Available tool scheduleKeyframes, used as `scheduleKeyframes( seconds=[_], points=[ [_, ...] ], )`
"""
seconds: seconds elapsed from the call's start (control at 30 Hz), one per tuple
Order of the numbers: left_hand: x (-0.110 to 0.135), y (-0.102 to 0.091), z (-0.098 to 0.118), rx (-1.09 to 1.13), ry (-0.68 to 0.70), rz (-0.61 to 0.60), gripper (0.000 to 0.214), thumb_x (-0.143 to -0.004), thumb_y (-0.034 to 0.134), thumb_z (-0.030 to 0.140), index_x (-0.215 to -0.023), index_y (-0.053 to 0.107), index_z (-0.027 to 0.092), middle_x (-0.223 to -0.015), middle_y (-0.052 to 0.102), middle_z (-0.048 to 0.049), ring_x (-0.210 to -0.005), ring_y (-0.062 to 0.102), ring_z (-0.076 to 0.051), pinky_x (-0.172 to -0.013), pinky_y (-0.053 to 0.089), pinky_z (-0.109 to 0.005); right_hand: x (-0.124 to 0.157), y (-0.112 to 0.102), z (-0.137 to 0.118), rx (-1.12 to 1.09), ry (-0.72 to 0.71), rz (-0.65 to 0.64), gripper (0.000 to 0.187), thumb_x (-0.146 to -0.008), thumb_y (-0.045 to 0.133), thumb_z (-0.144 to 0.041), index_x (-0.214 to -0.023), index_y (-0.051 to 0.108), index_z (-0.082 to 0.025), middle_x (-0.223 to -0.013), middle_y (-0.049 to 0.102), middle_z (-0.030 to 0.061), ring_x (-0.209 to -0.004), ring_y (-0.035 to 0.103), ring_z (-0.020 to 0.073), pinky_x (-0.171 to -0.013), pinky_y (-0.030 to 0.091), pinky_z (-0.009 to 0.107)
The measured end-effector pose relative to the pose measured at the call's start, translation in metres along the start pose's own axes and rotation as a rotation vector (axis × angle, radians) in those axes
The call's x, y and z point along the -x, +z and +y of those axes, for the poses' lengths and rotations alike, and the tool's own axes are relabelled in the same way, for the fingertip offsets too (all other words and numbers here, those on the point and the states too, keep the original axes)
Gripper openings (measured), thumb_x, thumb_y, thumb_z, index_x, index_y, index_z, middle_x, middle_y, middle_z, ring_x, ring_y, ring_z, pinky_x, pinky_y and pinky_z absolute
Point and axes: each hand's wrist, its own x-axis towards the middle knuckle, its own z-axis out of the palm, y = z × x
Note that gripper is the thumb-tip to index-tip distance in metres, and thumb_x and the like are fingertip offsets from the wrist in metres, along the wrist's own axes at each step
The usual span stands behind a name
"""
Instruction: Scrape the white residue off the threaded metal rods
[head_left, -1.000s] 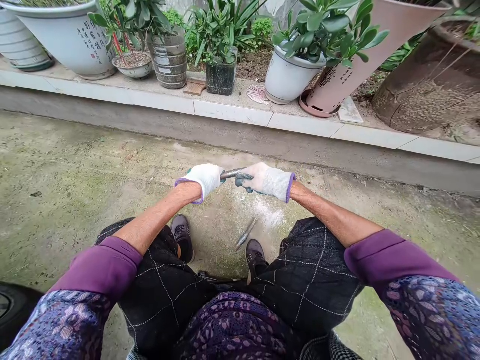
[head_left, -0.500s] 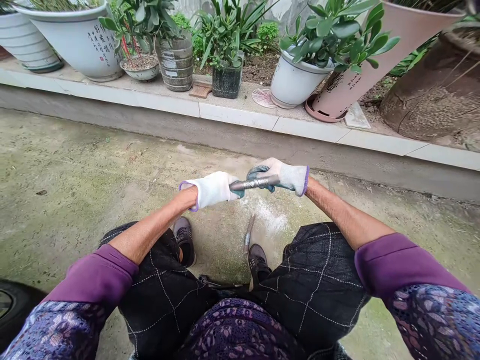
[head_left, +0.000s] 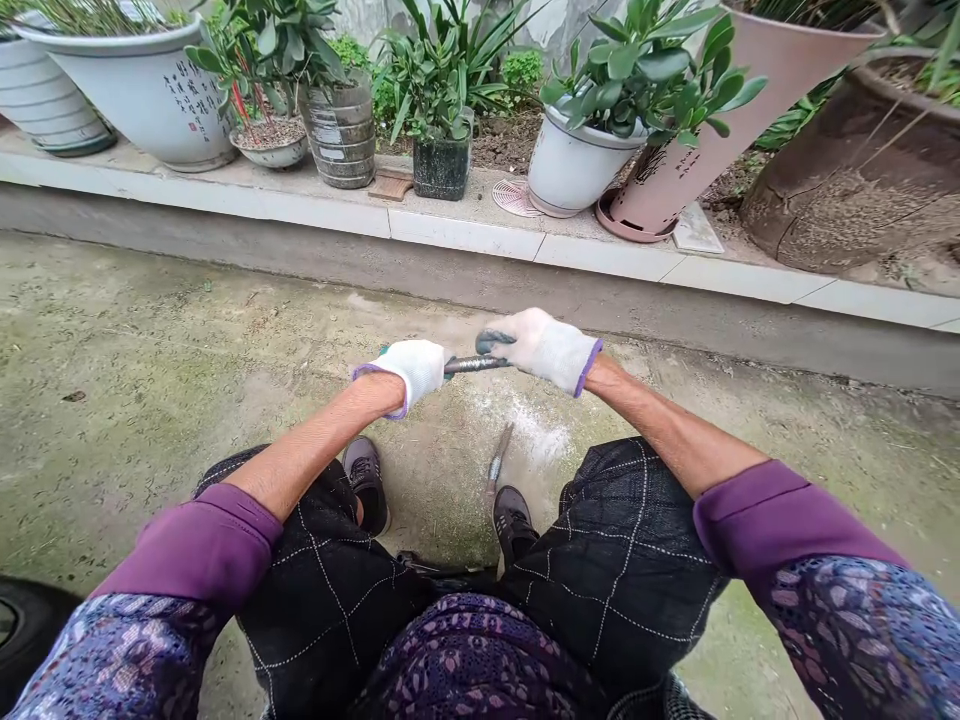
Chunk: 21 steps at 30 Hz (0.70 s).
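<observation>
Between my gloved hands, above the ground, is a short dark metal rod (head_left: 480, 364) with a shiny, rough-looking middle part. My left hand (head_left: 417, 368), in a white glove with a purple cuff edge, is closed round the rod's left end. At the other end my right hand (head_left: 536, 345), in a matching glove with grey-green fingers, is closed over the rod, palm down, hiding that end. A similar rod (head_left: 498, 460) lies on the concrete by my right shoe (head_left: 514, 520). White powder (head_left: 534, 428) is scattered on the ground beside it.
A low tiled ledge (head_left: 465, 235) runs across in front, bearing several potted plants, among them a white pot (head_left: 577, 165) and a tall pink pot (head_left: 679, 180). A black wheel (head_left: 34, 635) stands at the lower left. My left shoe (head_left: 366, 480) is on the concrete floor (head_left: 150, 360).
My right hand has turned over and shifted left along the rod, so its back faces up and the rod's right end is covered. The view has also shifted slightly.
</observation>
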Motion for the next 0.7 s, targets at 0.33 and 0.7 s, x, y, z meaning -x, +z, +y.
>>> scheduleKeyframes(
  seconds=[0.33, 0.7],
  points=[
    [0.039, -0.018, 0.008, 0.636, 0.081, -0.06, 0.031, -0.077, 0.064, 0.044, -0.089, 0.07, 0.016, -0.053, 0.055, 0.0003, -0.046, 0.044, -0.009, -0.044, 0.035, -0.023, 0.001, 0.003, 0.026, -0.606, 0.172, -0.15, 0.023, -0.075, 0.058, -0.018, -0.091, 0.072, -0.012, -0.061, 0.059, 0.0003, -0.047, 0.047, 0.0089, -0.042, 0.039, 0.022],
    [0.019, -0.016, 0.006, 0.398, -0.078, 0.064, 0.022, -0.081, 0.06, 0.029, -0.088, 0.068, 0.009, -0.063, 0.061, -0.0028, -0.063, 0.056, -0.014, -0.061, 0.042, -0.025, 0.023, 0.001, -0.014, -0.475, 0.144, -0.206, 0.027, -0.081, 0.054, -0.019, -0.099, 0.073, -0.015, -0.063, 0.06, -0.001, -0.048, 0.049, 0.0073, -0.043, 0.038, 0.02]
  ],
)
